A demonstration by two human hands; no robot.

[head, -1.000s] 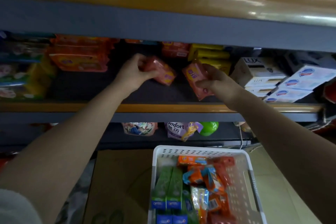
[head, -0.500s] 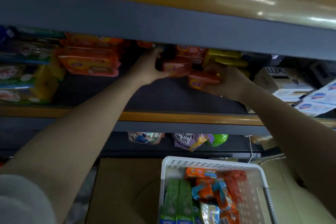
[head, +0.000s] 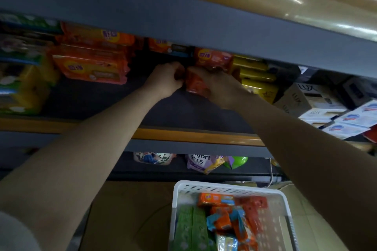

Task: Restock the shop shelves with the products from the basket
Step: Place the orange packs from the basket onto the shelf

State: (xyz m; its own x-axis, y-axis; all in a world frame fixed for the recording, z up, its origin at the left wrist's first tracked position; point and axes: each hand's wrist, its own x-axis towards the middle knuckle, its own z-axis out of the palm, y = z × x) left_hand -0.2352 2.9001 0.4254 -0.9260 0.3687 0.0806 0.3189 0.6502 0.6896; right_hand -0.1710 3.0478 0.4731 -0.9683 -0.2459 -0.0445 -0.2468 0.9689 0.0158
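Orange packs (head: 89,67) stacked upper left of frame, on shelf (head: 183,134). Left hand (head: 165,81) clenched at frame centre; could not tell what it held. Red-orange packet (head: 195,83) touched its right side, gripped by right hand (head: 220,89). Best to push packet deep, flat, label outward, under matching pack (head: 212,58). Basket (head: 224,187), lower right, held more stock.

The scene is dim and grainy, darkest deep inside the shelf (head: 183,106) recess where packets lose detail to shadow and soft blur. Above that shelf, bright glare streaks the glossy orange trim (head: 285,0). Straight edges bow toward the frame borders from wide-angle distortion.
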